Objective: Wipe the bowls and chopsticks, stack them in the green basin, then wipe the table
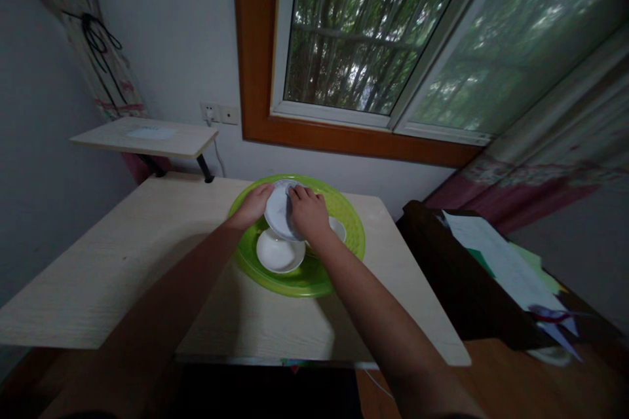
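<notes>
My left hand [254, 205] grips the left rim of a white plate or shallow bowl [278, 215], held tilted over a green basin [299, 289]. My right hand [309, 211] is closed against the inside of this dish, its fingers curled. Something greyish shows by the fingertips, too dim to name. Below the held dish, a white bowl [280, 254] sits in the basin. Another white bowl [338, 229] lies in the basin to the right, partly hidden by my right hand and wrist.
The basin stands on a pale wooden table [122, 262]. A small raised shelf [147, 135] with a paper on it stands at the table's back left. Right of the table, papers [496, 262] lie on a dark piece of furniture [442, 275]. A window [363, 39] is behind.
</notes>
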`<action>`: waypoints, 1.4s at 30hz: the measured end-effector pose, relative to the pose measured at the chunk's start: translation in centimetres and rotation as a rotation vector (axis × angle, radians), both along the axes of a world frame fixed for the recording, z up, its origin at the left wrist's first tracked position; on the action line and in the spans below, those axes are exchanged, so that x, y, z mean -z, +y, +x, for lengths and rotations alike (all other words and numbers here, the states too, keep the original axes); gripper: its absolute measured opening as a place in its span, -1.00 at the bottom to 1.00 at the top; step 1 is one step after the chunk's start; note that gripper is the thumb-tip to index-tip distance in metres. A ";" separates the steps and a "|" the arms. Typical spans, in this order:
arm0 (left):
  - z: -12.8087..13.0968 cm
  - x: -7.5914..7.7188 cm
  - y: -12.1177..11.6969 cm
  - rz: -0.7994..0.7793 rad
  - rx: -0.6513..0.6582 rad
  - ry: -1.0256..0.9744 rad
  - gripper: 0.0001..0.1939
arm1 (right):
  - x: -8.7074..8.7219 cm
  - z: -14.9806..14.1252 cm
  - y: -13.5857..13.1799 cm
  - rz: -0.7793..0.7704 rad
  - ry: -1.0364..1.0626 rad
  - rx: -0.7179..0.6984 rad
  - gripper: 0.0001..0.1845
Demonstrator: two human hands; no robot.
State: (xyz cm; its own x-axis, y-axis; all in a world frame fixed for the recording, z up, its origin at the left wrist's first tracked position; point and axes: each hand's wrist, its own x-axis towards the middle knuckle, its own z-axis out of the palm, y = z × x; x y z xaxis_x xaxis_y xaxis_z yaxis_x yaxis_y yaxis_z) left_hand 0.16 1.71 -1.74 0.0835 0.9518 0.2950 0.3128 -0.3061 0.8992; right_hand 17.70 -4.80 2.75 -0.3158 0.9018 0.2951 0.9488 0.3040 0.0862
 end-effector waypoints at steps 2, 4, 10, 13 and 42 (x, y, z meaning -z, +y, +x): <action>0.0 -0.1 -0.1 -0.018 -0.025 -0.013 -0.58 | -0.2 0.2 0.0 -0.015 -0.020 0.062 -0.52; -0.1 -0.2 -0.2 -0.025 -0.058 -0.021 -0.59 | -0.3 0.4 0.2 -0.047 -0.029 0.106 -0.57; -0.4 -0.2 -0.1 -0.010 -0.130 -0.033 -0.58 | -0.1 1.0 1.2 -0.182 -0.010 0.218 -0.62; -0.6 -0.1 0.0 -0.017 -0.176 -0.026 -0.58 | 0.2 1.3 1.4 -0.231 -0.008 0.147 -0.59; 0.3 1.7 1.3 -0.053 0.099 -0.235 -0.64 | 2.3 0.6 1.8 0.024 0.215 -0.417 -0.36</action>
